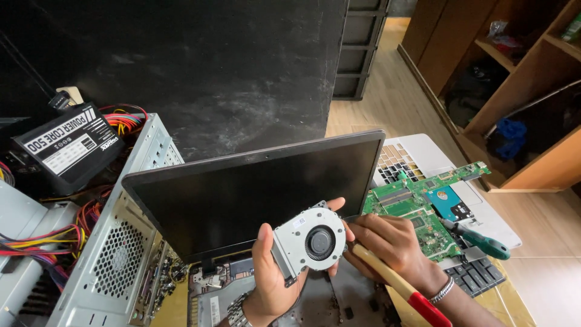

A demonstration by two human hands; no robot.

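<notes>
My left hand (270,275) holds a small silver laptop cooling fan (307,243) upright, its black round rotor facing me. My right hand (387,241) grips a tool with a pale wooden handle and red end (404,286), its tip hidden at the fan's right edge. Both hands hover over an opened laptop base (315,303), in front of its dark raised screen (251,194).
A green motherboard (423,209) and a green-handled screwdriver (483,242) lie on a white laptop shell (436,163) at right. A grey desktop case (115,248) with coloured wires and a black power supply (69,145) stand at left. Wooden shelves (532,109) rise at right.
</notes>
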